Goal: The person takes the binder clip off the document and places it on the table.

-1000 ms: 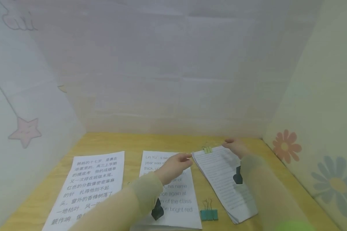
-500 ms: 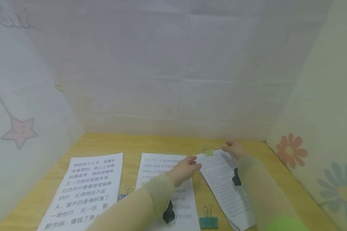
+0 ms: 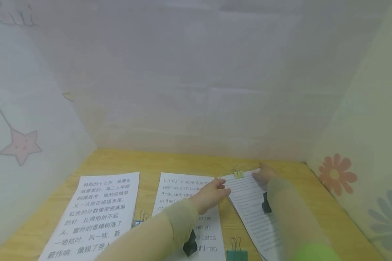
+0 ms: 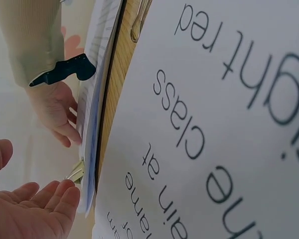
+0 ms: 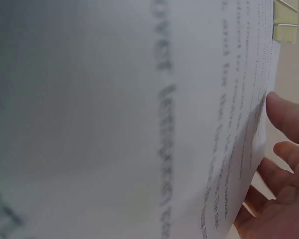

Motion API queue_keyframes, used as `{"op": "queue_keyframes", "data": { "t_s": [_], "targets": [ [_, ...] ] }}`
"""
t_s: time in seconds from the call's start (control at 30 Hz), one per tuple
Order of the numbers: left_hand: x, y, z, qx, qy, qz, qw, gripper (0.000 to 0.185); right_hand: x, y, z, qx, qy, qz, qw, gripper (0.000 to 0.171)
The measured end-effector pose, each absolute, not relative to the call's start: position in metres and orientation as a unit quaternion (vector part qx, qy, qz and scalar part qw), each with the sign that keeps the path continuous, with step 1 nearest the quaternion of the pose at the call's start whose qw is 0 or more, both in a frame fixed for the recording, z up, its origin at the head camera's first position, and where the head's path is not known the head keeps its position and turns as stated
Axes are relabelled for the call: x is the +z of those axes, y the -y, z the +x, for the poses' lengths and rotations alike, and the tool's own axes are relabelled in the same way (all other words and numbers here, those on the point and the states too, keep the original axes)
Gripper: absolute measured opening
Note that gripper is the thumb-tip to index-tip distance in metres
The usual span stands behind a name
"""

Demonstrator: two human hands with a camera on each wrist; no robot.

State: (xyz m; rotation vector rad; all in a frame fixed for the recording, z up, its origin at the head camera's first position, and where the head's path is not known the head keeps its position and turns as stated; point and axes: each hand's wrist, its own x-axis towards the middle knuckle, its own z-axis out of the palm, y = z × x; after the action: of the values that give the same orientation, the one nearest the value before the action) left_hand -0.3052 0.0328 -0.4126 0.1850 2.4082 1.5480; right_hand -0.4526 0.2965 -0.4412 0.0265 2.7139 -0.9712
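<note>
On the table [image 3: 183, 163], right side: clipped stack [image 3: 248, 203]

Left hand [image 3: 210, 194] at stack's left corner, fingers loosely spread, holding nothing, perhaps to steady it. Clip [image 3: 238, 175] on top edge, likely keeping pages together. Right hand [image 3: 266, 176] pinches right corner, thumb front, fingers behind.

- Behind my left fingers [image 4: 65, 206], a pale beige cuff [image 3: 183, 219] wraps the wrist, softly wrinkled.
- A small black fitting [image 3: 190, 244] sits at that cuff.
- Behind my right fingers [image 5: 274, 177], a matching beige band [image 3: 278, 186].
- Its black piece [image 4: 62, 69] narrows midway, rounded at one end, pointed at the other.
- Farthest back, lime-green fabric [image 3: 317, 252].
</note>
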Motion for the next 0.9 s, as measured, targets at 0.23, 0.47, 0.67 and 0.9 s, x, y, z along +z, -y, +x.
{"op": "queue_keyframes", "data": {
  "t_s": [0.23, 0.47, 0.67, 0.9],
  "targets": [
    [-0.412, -0.028, -0.306, 0.532, -0.832, 0.078, 0.134, 0.063, -0.438, -0.292, -0.449, -0.278, -0.958, 0.011, 0.064, 0.059],
    [-0.408, -0.026, -0.304, 0.533, -0.832, 0.065, 0.139, 0.057, -0.438, -0.295, -0.452, -0.310, -0.950, 0.028, 0.038, 0.050],
    [-0.408, -0.023, -0.303, 0.530, -0.834, 0.047, 0.147, 0.053, -0.437, -0.300, -0.452, -0.319, -0.948, 0.002, 0.010, 0.048],
    [-0.408, -0.022, -0.304, 0.525, -0.836, 0.053, 0.152, 0.048, -0.428, -0.313, -0.446, -0.292, -0.954, -0.045, -0.051, 0.031]
  ]
}}
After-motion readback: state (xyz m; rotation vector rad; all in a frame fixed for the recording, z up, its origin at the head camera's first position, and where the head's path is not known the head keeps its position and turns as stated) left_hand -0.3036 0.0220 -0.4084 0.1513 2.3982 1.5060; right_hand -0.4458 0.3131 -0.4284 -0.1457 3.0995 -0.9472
